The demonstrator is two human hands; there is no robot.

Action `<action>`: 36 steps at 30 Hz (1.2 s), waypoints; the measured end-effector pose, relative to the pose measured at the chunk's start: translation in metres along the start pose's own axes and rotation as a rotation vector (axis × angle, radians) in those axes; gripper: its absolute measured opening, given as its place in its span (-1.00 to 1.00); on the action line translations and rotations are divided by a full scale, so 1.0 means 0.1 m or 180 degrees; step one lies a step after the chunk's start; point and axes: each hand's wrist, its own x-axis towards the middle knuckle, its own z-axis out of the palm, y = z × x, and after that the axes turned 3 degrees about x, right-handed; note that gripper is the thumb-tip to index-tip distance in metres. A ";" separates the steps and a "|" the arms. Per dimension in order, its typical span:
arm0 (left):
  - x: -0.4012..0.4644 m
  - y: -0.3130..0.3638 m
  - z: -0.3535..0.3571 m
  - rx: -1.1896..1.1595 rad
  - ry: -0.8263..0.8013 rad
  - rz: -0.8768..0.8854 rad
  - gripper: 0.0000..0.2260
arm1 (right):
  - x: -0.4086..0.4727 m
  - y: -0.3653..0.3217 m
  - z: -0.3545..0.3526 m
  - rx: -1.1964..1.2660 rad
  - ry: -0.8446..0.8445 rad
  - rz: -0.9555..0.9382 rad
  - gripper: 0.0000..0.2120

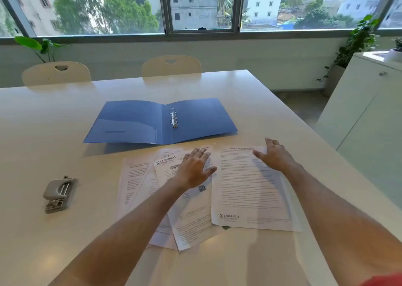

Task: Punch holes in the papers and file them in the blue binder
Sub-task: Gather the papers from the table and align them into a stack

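The blue binder lies open and flat at the middle of the white table, its metal rings standing on the right half. In front of it several printed papers are fanned out in a loose pile. One separate sheet lies to the right of the pile. My left hand rests flat, fingers spread, on the top of the pile. My right hand lies palm down on the upper right corner of the separate sheet. A grey hole punch sits on the table to the left, apart from both hands.
Two cream chairs stand at the table's far side under the windows. A white cabinet stands to the right, past the table's right edge. Potted plants are at the back corners.
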 end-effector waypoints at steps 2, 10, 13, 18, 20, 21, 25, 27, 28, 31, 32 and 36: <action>0.00 0.02 0.02 0.0033 -0.0048 0.0063 -0.39 | 0.00 0.00 0.00 0.0093 -0.0039 0.0049 -0.23; -0.02 -0.03 0.20 0.0336 -0.0316 0.0317 -0.31 | 0.03 0.03 0.11 -0.0229 -0.0015 -0.0016 -0.12; -0.03 -0.03 0.24 0.0463 -0.0280 0.0334 -0.31 | 0.04 0.06 0.15 -0.0367 0.0187 -0.0143 -0.18; -0.04 -0.04 0.25 0.0533 -0.0282 0.0332 -0.31 | 0.04 0.06 0.17 -0.0352 0.0414 -0.0216 -0.21; -0.04 -0.04 0.25 0.0532 -0.0270 0.0338 -0.31 | 0.06 0.03 0.14 -0.0166 0.0406 -0.0155 -0.18; -0.04 -0.04 0.25 0.0528 -0.0263 0.0338 -0.32 | 0.09 0.03 0.12 0.0006 0.0404 -0.0067 -0.16; -0.03 -0.05 0.25 0.0543 -0.0237 0.0339 -0.31 | 0.13 0.00 -0.03 0.1920 0.0461 0.0802 -0.33; -0.03 -0.05 0.26 0.0553 -0.0239 0.0335 -0.31 | 0.08 0.02 -0.12 0.3171 0.0242 0.1123 -0.57; -0.03 -0.05 0.26 0.0556 -0.0241 0.0331 -0.30 | 0.04 0.04 -0.15 0.3444 0.0073 0.1180 -0.65; -0.03 -0.05 0.27 0.0555 -0.0222 0.0328 -0.30 | -0.10 0.08 -0.22 0.3522 -0.0699 0.1274 -0.80; -0.03 -0.06 0.27 0.0550 -0.0213 0.0330 -0.29 | -0.14 0.10 -0.22 0.3324 -0.0904 0.1315 -0.85; -0.04 -0.05 0.26 0.0564 -0.0209 0.0342 -0.29 | -0.17 0.19 -0.11 0.3009 -0.0927 0.1333 -0.82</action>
